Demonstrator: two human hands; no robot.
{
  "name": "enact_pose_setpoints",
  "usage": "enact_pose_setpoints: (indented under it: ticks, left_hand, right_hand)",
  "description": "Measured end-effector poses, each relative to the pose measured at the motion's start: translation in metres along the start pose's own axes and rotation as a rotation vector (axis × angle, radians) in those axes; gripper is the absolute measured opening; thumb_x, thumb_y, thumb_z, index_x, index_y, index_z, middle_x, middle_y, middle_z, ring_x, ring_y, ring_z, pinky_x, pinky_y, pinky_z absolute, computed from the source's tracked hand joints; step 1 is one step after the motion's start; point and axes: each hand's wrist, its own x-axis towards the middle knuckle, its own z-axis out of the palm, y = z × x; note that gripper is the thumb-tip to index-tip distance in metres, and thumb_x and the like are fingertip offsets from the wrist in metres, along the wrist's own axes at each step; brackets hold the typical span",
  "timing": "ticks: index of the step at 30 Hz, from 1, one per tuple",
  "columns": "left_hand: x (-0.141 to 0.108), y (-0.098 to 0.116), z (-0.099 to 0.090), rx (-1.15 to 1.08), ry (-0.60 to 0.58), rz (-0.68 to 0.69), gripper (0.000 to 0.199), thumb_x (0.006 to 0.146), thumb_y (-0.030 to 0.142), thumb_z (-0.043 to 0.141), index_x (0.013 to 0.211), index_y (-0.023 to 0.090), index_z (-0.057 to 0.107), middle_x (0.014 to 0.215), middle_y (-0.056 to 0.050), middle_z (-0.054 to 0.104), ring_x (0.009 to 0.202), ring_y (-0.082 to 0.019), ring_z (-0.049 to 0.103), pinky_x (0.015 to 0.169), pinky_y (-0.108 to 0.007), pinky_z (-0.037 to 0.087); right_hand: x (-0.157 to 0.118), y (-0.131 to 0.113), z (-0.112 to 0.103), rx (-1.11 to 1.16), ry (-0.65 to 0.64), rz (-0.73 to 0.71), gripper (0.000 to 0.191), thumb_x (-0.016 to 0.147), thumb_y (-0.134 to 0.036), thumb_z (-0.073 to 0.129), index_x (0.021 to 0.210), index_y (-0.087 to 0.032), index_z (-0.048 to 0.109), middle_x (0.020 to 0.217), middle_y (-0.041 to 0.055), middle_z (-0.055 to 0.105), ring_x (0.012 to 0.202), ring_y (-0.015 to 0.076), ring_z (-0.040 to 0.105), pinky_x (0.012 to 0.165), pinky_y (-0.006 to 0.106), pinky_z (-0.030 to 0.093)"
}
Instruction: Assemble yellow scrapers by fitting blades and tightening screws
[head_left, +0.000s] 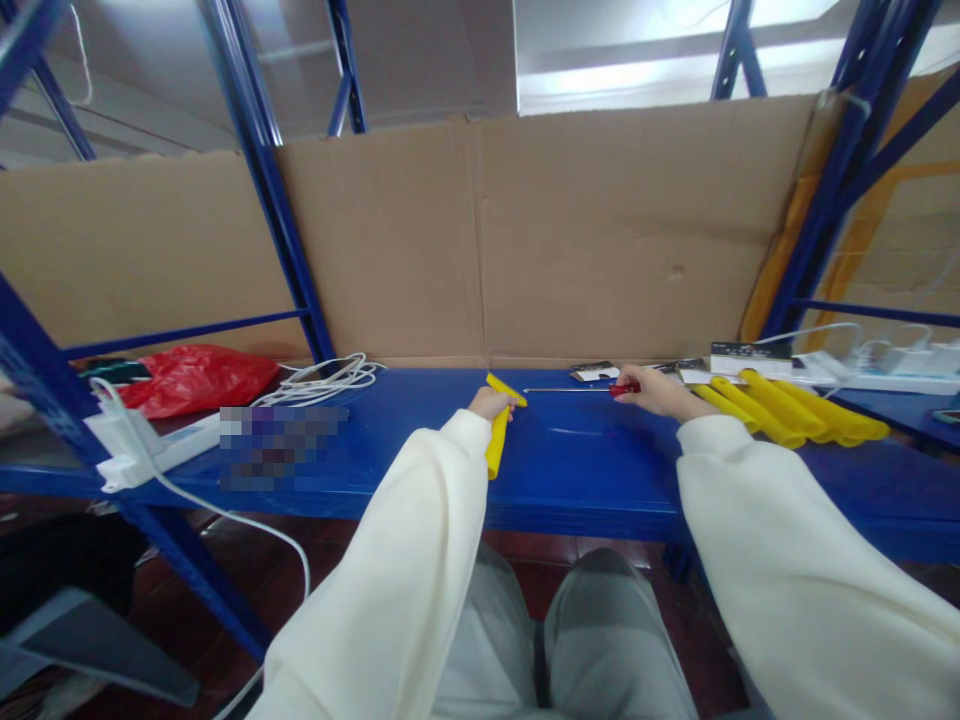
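My left hand [491, 403] is closed around a yellow T-shaped piece [496, 450], with a short crossbar at the top and a thicker tube-like part pointing down towards me. Some of its middle is hidden by my fingers. To the right, my right hand [646, 388] grips the red handle of a screwdriver [574, 390]. Its long thin shaft lies level and points left, the tip just short of the yellow crossbar. Several yellow tubes [780, 410] lie side by side next to my right wrist.
Both hands are over a blue shelf table [585, 460] backed by cardboard [600, 240]. On the left are a red plastic bag [206, 380], a coiled white cable [330, 380] and a power strip [180, 445]. A black-and-white card [750, 357] and white plugs [915, 358] sit at right.
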Motion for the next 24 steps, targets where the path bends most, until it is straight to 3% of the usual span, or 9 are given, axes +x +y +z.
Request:
enact_pose_setpoints:
  ticks: [3, 12, 15, 17, 20, 24]
  left_hand:
    - [-0.001, 0.001, 0.000, -0.002, -0.005, -0.004, 0.008, 0.076, 0.010, 0.071, 0.068, 0.010, 0.068, 0.047, 0.000, 0.053, 0.044, -0.011, 0.052, 0.046, -0.023, 0.043]
    - [0.007, -0.005, -0.001, -0.031, -0.006, 0.031, 0.010, 0.075, 0.018, 0.077, 0.076, 0.010, 0.072, 0.058, -0.006, 0.064, 0.060, -0.015, 0.059, 0.053, -0.026, 0.046]
    - [0.005, -0.003, 0.000, -0.029, -0.010, 0.037, 0.015, 0.079, 0.020, 0.074, 0.085, 0.007, 0.072, 0.072, -0.011, 0.069, 0.072, -0.018, 0.063, 0.061, -0.029, 0.051]
    - [0.002, -0.002, 0.001, -0.025, -0.016, 0.041, 0.024, 0.085, 0.027, 0.070, 0.099, 0.007, 0.069, 0.093, -0.013, 0.070, 0.084, -0.020, 0.065, 0.072, -0.032, 0.054]
    - [-0.004, -0.002, 0.003, -0.027, -0.016, 0.068, 0.036, 0.092, 0.035, 0.061, 0.121, 0.013, 0.060, 0.120, -0.012, 0.061, 0.102, -0.022, 0.063, 0.086, -0.041, 0.055]
    - [-0.013, -0.002, 0.005, -0.038, 0.005, 0.117, 0.038, 0.092, 0.036, 0.060, 0.124, 0.015, 0.058, 0.125, -0.011, 0.059, 0.106, -0.023, 0.061, 0.089, -0.043, 0.054]
  right_hand:
    - [-0.001, -0.005, 0.000, -0.008, -0.021, 0.028, 0.016, 0.066, -0.020, 0.067, 0.067, -0.023, 0.051, 0.066, -0.0009, 0.063, 0.064, 0.0174, 0.058, 0.062, 0.028, 0.044]
    - [-0.002, -0.012, 0.000, -0.038, -0.049, 0.037, 0.016, 0.067, -0.020, 0.067, 0.068, -0.023, 0.051, 0.069, -0.0002, 0.065, 0.066, 0.0181, 0.059, 0.062, 0.028, 0.044]
    - [-0.002, -0.011, -0.001, -0.047, -0.051, 0.025, 0.015, 0.067, -0.022, 0.068, 0.070, -0.023, 0.053, 0.070, 0.0004, 0.066, 0.067, 0.0188, 0.060, 0.061, 0.028, 0.044]
    - [-0.001, -0.009, 0.000, -0.052, -0.046, 0.013, 0.014, 0.067, -0.023, 0.068, 0.071, -0.023, 0.055, 0.070, 0.0004, 0.066, 0.067, 0.0190, 0.060, 0.061, 0.028, 0.044]
    - [-0.001, -0.009, 0.000, -0.060, -0.038, 0.013, 0.013, 0.068, -0.023, 0.068, 0.072, -0.024, 0.055, 0.070, 0.0004, 0.066, 0.067, 0.0189, 0.060, 0.061, 0.028, 0.044]
    - [-0.001, -0.011, 0.001, -0.070, -0.033, 0.026, 0.014, 0.067, -0.022, 0.067, 0.070, -0.023, 0.053, 0.070, 0.0008, 0.066, 0.067, 0.0188, 0.059, 0.061, 0.028, 0.043]
